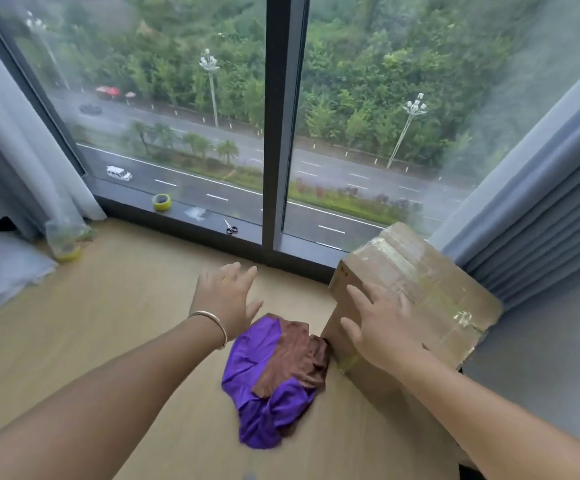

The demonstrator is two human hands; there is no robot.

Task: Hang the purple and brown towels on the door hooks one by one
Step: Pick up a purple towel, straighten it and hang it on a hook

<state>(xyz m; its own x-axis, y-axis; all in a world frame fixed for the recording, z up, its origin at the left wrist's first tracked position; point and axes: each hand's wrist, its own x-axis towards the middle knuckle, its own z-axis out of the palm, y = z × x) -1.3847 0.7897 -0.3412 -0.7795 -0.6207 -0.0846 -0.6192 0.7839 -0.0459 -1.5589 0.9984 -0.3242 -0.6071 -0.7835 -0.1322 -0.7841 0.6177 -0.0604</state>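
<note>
Lying crumpled between and below both hands: purple towel (247, 362), brown towel (295, 358) overlapping. Left hand (228, 299) and right hand (378, 327) spread, empty. Likely soft, light, limp; pinch a raised fold.

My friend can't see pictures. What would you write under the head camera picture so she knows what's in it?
Two bare hands, left hand and right hand, reach open over a crumpled purple towel and brown towel heaped together on a wooden floor. A taped cardboard box stands beside the towels under a big window overlooking a wet road.
</note>
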